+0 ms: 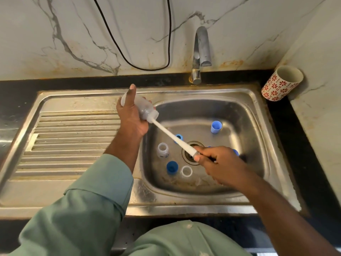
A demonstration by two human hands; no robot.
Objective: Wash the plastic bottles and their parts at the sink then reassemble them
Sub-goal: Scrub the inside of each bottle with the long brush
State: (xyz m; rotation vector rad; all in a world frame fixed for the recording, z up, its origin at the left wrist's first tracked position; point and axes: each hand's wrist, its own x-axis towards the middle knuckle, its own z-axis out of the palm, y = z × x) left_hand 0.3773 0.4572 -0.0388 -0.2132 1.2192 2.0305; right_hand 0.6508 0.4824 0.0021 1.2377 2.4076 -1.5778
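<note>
Head view: the left hand (132, 115) grips a clear bottle (140, 106) round its body, thumb stretched along the side, and holds it tilted over the sink's (258, 111) left edge with the mouth pointing down toward the basin. The right hand (215, 159) pinches the near end of a white brush (173, 137) by its handle; the bristle head sits at the bottle's mouth, partly inside as far as can be told. So the step in hand is scrubbing the inside of this bottle.

Below the right hand's grip, on the basin floor, lie the loose parts: a pale blue cap (215, 127) beyond the brush, a second small bottle (163, 149) and a dark blue cap (172, 166) on the left hand's side of it, and a clear ring (186, 171) just beside that cap. More blue pieces show partly behind the brush and right hand. The tap (202, 52) shows no water running.

Next, I judge, the brush must be worked in and out, then the bottle rinsed; the other parts look unwashed, and reassembly is far off.
</note>
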